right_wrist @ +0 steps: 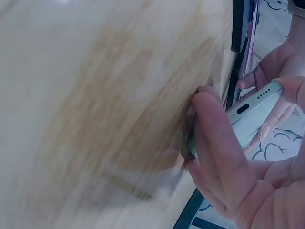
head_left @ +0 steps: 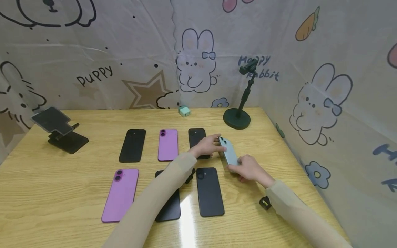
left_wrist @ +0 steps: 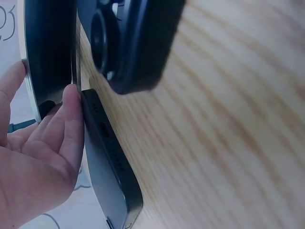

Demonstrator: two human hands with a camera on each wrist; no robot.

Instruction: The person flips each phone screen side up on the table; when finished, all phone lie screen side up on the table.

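Note:
A pale mint-blue smartphone (head_left: 230, 153) is tilted up off the table, its camera end away from me. My left hand (head_left: 207, 146) pinches it near the camera end, and in the left wrist view its dark screen (left_wrist: 50, 52) faces that hand's fingers. At the charging-port end, my right hand (head_left: 249, 168) grips the phone between thumb and fingers; the port edge (right_wrist: 255, 102) shows in the right wrist view. Beneath my left hand lies a black phone (head_left: 196, 135), partly covered. Closer to me is a dark phone (head_left: 210, 193), lying back up.
Other phones lie face down: a purple one (head_left: 168, 146), another purple one (head_left: 120, 196), a black one (head_left: 132, 146), and one (head_left: 172, 208) partly behind my left sleeve. A phone stand (head_left: 69, 141), a mint charger (head_left: 184, 111) and a dark round-based stand (head_left: 237, 119) are farther back.

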